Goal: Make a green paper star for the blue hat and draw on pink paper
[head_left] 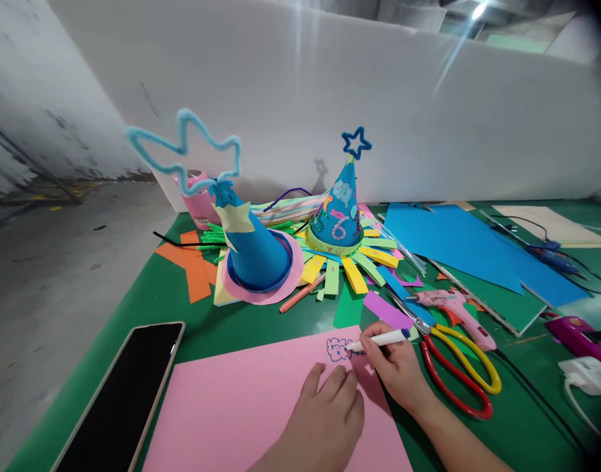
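Note:
My right hand (397, 368) is closed round a white marker (380, 339) whose tip rests on a blue doodle (339, 349) at the top edge of a pink paper sheet (241, 406). My left hand (324, 416) lies flat on the same sheet just below the doodle, fingers stretched out and holding nothing.
Two blue cone party hats (255, 252) (338, 213) with pipe-cleaner stars stand behind, amid coloured paper strips. Red-and-yellow scissors (455, 364) and a pink glue gun (455, 308) lie to the right, a black phone (120, 396) at the left. Blue paper (457, 242) lies on the green table (147, 295).

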Demonstrator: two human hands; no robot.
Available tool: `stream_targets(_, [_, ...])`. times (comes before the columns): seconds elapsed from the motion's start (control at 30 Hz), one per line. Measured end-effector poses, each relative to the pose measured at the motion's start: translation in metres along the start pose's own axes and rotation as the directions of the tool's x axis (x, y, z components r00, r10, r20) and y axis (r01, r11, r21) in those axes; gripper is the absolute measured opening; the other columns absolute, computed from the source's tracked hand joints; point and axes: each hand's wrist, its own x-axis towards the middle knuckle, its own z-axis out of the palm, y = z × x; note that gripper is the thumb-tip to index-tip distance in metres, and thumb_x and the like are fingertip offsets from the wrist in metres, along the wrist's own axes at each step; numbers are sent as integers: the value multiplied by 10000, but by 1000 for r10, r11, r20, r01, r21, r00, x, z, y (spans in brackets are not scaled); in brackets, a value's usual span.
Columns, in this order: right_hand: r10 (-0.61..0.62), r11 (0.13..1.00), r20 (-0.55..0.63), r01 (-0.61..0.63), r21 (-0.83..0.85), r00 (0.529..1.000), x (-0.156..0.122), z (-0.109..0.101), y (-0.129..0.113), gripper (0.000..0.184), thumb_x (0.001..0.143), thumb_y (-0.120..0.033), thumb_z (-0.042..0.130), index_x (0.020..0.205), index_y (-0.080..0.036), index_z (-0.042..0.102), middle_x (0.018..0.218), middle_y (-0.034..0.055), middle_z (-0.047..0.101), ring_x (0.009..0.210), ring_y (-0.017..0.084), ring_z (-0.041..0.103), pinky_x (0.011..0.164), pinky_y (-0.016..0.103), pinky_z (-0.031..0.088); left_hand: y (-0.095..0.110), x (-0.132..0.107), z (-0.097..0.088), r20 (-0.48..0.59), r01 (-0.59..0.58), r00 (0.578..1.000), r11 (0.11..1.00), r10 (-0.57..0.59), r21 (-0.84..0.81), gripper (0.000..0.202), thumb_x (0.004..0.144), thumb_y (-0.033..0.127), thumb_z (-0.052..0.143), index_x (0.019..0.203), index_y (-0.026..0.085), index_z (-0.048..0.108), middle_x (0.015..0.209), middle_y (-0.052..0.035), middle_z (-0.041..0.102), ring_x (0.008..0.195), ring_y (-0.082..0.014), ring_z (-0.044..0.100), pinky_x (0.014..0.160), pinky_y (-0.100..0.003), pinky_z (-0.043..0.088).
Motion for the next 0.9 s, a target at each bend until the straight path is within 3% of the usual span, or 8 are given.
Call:
stream_targets(0.23, [-13,1000,11,13,-24,1000,1,1,-5,160,832,-281,453,711,-180,483,537,-38,455,466,108,446,455,211,367,2,-2,11,-153,33,988,998,-25,47,185,838,235,426,933,168,570,994,-51,622,975,-214,479,882,-433,244])
stream_targets(0.57, [-9,1000,15,9,-17,1000,0,1,-1,154,832,-280,456,715,-184,483,527,-45,434,452,105,434,441,211,354,1,0,9,-168,35,985,999,-28,38,176,830,224,432,919,168,574,977,-40,628,973,-214,475,878,-432,233])
stream_targets(0.9, [8,1000,2,-8,6,1000,0,1,0,134,824,-272,467,725,-182,480,511,-46,441,431,99,419,416,207,339,-1,-1,0,-82,8,997,999,-5,33,226,848,233,387,972,156,559,1066,-72,605,1006,-230,466,867,-435,240])
